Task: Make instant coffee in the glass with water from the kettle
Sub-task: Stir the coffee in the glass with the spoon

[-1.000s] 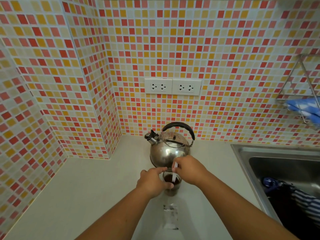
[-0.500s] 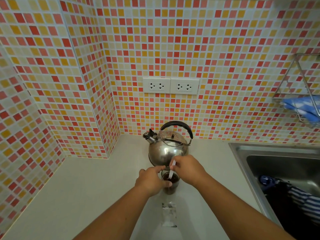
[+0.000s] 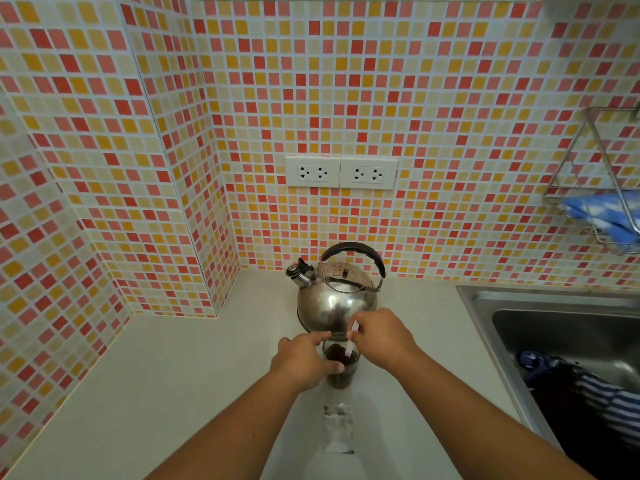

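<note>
A small glass [image 3: 341, 370] holding dark coffee stands on the pale counter [image 3: 173, 375] just in front of the steel kettle [image 3: 336, 299]. My left hand [image 3: 304, 360] wraps around the glass from the left. My right hand [image 3: 381, 337] pinches a thin white stirrer [image 3: 350, 344] whose lower end dips into the dark liquid. The kettle has a black handle, its spout points left, and it stands upright against the tiled wall.
An opened clear sachet [image 3: 338, 427] lies on the counter nearer to me than the glass. A steel sink [image 3: 554, 327] with dark and striped cloth inside is at the right. A wire rack [image 3: 602, 188] holding a blue cloth hangs on the wall. Twin sockets [image 3: 341, 172] sit above the kettle.
The white stirrer has shifted slightly inside the glass with small movements of my right hand. My left hand stays on the glass. The kettle has not moved.
</note>
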